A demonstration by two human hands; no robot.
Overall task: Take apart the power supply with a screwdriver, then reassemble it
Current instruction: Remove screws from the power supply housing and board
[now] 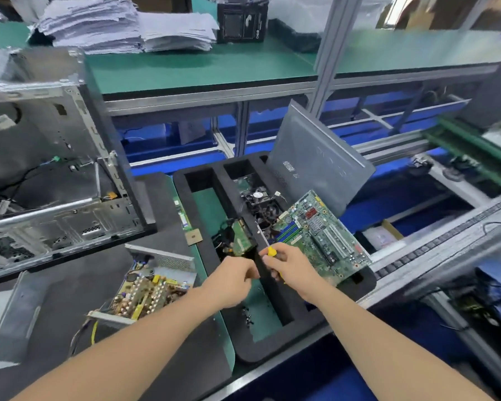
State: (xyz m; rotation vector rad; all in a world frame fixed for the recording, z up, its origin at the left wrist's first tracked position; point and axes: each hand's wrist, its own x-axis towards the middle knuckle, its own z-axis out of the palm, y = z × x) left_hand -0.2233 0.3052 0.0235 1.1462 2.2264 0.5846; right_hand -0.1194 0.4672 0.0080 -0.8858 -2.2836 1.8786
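The opened power supply point(148, 287) lies on the dark mat at the lower left, its circuit board with capacitors and coils exposed. Its grey metal cover point(15, 316) rests just left of it. My right hand point(289, 266) grips a yellow-handled screwdriver point(268, 247), shaft pointing up and away, over the black foam tray point(243, 342). My left hand point(233, 280) hovers beside it above the tray's left slot, fingers curled together; whether they pinch something small I cannot tell. Several small dark screws point(248, 315) lie in that slot below my left hand.
An open computer case point(55, 175) stands at the left. In the tray sit a green motherboard point(321, 235), a fan with cables point(261, 204) and a small green board point(240, 237). A grey side panel point(318, 160) leans behind. Stacked papers point(122, 24) lie on the far shelf.
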